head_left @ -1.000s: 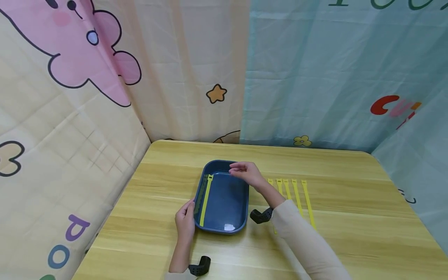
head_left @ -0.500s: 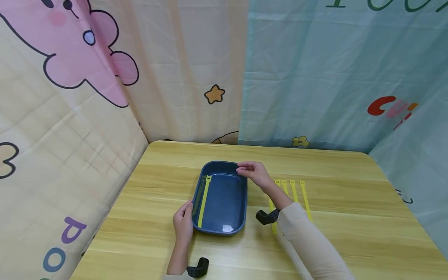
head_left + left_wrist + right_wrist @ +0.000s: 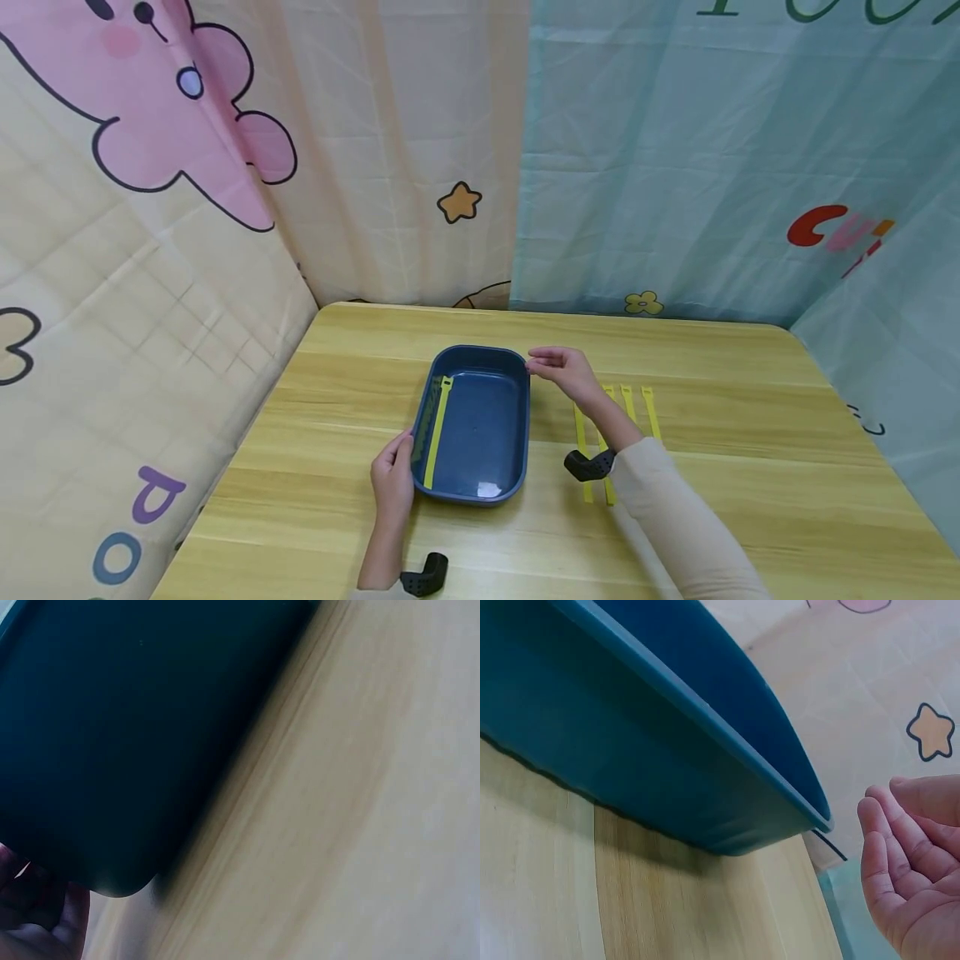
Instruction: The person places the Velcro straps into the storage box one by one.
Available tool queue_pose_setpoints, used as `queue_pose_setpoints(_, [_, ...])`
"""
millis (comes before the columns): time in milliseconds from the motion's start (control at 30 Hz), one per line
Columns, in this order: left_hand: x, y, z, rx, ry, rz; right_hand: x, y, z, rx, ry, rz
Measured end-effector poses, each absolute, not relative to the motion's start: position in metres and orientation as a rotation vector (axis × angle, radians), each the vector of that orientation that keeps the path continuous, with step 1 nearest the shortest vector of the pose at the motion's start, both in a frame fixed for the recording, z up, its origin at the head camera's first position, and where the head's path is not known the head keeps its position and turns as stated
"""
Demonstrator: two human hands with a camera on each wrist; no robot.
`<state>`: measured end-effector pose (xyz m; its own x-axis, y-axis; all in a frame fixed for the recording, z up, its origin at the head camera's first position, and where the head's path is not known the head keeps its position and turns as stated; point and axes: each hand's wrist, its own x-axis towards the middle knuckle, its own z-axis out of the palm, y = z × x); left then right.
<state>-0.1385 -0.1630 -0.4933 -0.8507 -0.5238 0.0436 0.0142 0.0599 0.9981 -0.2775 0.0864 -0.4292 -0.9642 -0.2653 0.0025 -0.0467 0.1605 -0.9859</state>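
The blue tray (image 3: 480, 433) stands on the table with one yellow strip (image 3: 438, 433) lying along its left side. At the tray's left wall the left hand (image 3: 393, 479) grips the rim, and in the left wrist view its fingers curl at the tray's corner. Just outside the tray's far right corner is the right hand (image 3: 566, 371), its fingers loosely bent with nothing between them. The right wrist view shows this hand (image 3: 915, 862) apart from the tray (image 3: 652, 750). Several yellow strips (image 3: 651, 412) lie right of the tray, partly hidden by the right forearm.
The wooden table (image 3: 750, 400) reaches back to patterned curtains (image 3: 637, 167) behind it and at both sides. A black wrist device (image 3: 588, 467) sits by the right wrist, and another (image 3: 425, 575) by the left.
The right hand has moved right, from above the tray's far end to outside its right rim. More of the tray's far right corner shows. The left hand stays at the rim.
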Motion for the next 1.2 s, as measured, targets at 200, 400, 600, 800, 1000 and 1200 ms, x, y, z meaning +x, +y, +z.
queue_pose_setpoints(200, [-0.139,-0.163,-0.495,0.511,-1.944,-1.852,-0.278,0.099,-0.431,-0.288,2.271,-1.911])
queue_pose_setpoints(400, [-0.14,-0.164,-0.496,0.51,-1.951,-1.849,-0.279,0.111,-0.437,-0.253,2.355,-1.865])
queue_pose_setpoints(600, [-0.14,-0.163,-0.495,0.5,-1.939,-1.851,-0.283,0.122,-0.446,-0.255,2.421,-1.812])
queue_pose_setpoints(800, [-0.14,-0.161,-0.493,0.496,-1.913,-1.858,-0.283,0.135,-0.457,-0.25,2.548,-1.678])
queue_pose_setpoints(1000, [-0.141,-0.161,-0.494,0.502,-1.909,-1.847,-0.286,0.143,-0.463,-0.22,2.592,-1.605])
queue_pose_setpoints(1200, [-0.14,-0.162,-0.495,0.505,-1.928,-1.842,-0.287,0.149,-0.465,-0.234,2.632,-1.489])
